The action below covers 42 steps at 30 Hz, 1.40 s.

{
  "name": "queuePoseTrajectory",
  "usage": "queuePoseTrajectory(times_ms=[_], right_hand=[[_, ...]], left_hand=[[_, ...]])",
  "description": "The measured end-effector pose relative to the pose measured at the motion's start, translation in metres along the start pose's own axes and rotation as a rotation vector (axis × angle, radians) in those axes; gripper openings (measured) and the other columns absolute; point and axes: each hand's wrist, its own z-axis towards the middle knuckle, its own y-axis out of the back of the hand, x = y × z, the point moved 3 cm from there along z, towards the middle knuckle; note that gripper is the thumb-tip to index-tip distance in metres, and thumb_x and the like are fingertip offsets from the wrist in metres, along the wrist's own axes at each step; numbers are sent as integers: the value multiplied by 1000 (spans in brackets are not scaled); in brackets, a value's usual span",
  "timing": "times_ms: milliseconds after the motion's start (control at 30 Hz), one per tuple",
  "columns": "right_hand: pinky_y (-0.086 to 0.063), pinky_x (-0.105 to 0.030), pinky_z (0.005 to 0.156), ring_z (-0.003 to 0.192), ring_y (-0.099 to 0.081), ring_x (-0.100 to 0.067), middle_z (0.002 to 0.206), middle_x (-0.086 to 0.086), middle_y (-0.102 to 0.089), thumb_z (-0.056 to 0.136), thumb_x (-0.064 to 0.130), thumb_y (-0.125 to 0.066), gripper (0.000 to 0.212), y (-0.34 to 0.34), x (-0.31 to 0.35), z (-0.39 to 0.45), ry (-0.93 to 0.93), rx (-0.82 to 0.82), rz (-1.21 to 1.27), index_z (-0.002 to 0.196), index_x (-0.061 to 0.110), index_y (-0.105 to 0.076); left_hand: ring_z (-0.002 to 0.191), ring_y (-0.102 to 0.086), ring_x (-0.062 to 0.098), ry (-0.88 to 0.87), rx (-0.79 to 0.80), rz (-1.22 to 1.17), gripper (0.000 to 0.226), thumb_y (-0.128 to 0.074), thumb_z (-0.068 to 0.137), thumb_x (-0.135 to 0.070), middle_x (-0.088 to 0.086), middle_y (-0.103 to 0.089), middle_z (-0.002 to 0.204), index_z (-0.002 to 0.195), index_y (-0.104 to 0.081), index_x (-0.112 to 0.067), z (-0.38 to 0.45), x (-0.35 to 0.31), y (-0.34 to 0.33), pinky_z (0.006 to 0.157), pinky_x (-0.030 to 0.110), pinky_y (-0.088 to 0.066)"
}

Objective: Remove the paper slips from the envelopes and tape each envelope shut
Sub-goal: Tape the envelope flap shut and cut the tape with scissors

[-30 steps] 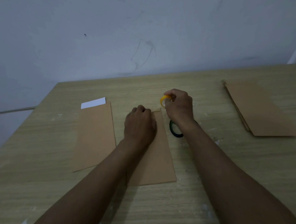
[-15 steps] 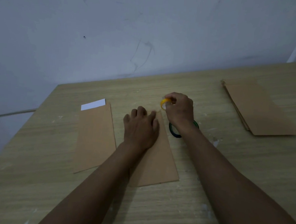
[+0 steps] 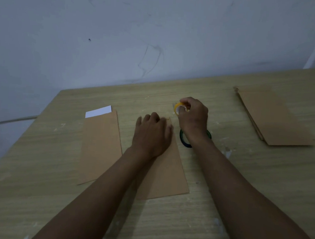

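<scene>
- Your left hand [image 3: 153, 135] lies flat, fingers fairly straight, pressing the far end of the middle envelope [image 3: 165, 177] onto the counter [image 3: 241, 180]. Keep that weight on it so the flap end cannot shift while you tape.
- Your right hand [image 3: 193, 116] grasps the small yellow tape roll [image 3: 178, 108], fingers curled round it, just off the envelope's far corner at about 1 o'clock from your left hand. Whether a strip already runs from the roll to the flap cannot be made out.
- Draw the tape low and taut across the flap edge, then rub it down with your left fingertips before you tear; slack tape will likely wrinkle on thin paper.
- A dark green roll [image 3: 185, 139] sits under your right wrist, touching the envelope's right edge; mind you don't drag it.
- At 9 o'clock the next envelope [image 3: 100, 147] has its white slip [image 3: 98, 111] poking out, not yet pulled. A stack of envelopes [image 3: 275, 117] waits at 3 o'clock, well apart.
</scene>
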Motion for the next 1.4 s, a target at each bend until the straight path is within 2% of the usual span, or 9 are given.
queuePoseTrajectory(times_ms=[100, 233, 367, 633, 833, 1033, 1167, 1300, 1400], right_hand=[[-48, -24, 81, 96, -63, -17, 107, -3, -70, 86, 12, -62, 22, -2, 0, 0, -6, 1, 4, 106, 15, -72], [-43, -21, 79, 97, -63, -16, 108, -2, -69, 87, 12, -61, 23, -2, -2, -1, -15, 6, -6, 106, 15, -72], [-45, -22, 80, 97, -63, -16, 109, -2, -69, 88, 12, -60, 23, -2, -3, -3, -4, 13, -13, 107, 16, -72], [-47, -23, 81, 99, -62, -16, 109, -2, -69, 88, 12, -59, 22, -1, -2, -1, -15, 9, -14, 106, 16, -72], [-54, -36, 88, 100, -64, -20, 106, -2, -70, 84, 14, -61, 22, 3, 1, 6, -1, 39, -18, 101, 19, -74], [-52, -31, 88, 99, -63, -18, 106, -2, -70, 85, 13, -60, 22, 3, 3, 6, 36, 56, -21, 102, 17, -74], [-50, -28, 86, 98, -63, -17, 106, -2, -70, 85, 11, -59, 23, 3, 6, 7, 78, 41, -7, 102, 16, -74], [-50, -28, 87, 97, -63, -18, 104, -3, -70, 84, 9, -60, 23, -2, 8, 7, 89, 36, -3, 101, 15, -74], [-50, -29, 87, 97, -63, -18, 104, -2, -70, 83, 9, -60, 24, -3, 8, 7, 87, 31, 11, 100, 16, -74]], left_hand=[[123, -51, 30, 18, -7, 13, 60, -19, 98, -48, 9, -56, 130, 144, -47, -21, -1, -2, 2, 113, 55, -30], [121, -48, 29, 43, 12, 26, 57, -19, 98, -50, 7, -52, 126, 141, -52, -29, 0, -4, 0, 111, 57, -30], [116, -46, 30, 59, -13, 49, 68, -10, 92, -57, 7, -49, 124, 140, -50, -30, -1, -5, -6, 104, 53, -35], [126, -42, 29, 43, 30, 49, 64, -14, 95, -56, 6, -45, 133, 149, -39, -31, -1, -1, -11, 114, 59, -25], [131, -37, 28, -20, 69, 50, 60, -20, 102, -55, 6, -39, 140, 155, -29, -29, 0, 7, -12, 114, 56, -26], [123, -40, 27, -139, 55, 42, 73, -8, 93, -57, 5, -41, 138, 149, -39, -20, 3, 9, -10, 99, 44, -37], [122, -46, 29, -141, 34, 32, 70, -16, 97, -52, 8, -48, 140, 152, -35, -14, 2, 9, -9, 97, 44, -43], [120, -52, 31, -124, -1, -13, 60, -33, 100, -47, 10, -55, 137, 147, -44, -12, 1, 9, -5, 99, 43, -43], [115, -54, 28, -123, -16, -13, 60, -28, 97, -51, 6, -58, 131, 140, -52, -15, 1, 10, -7, 95, 42, -46]])
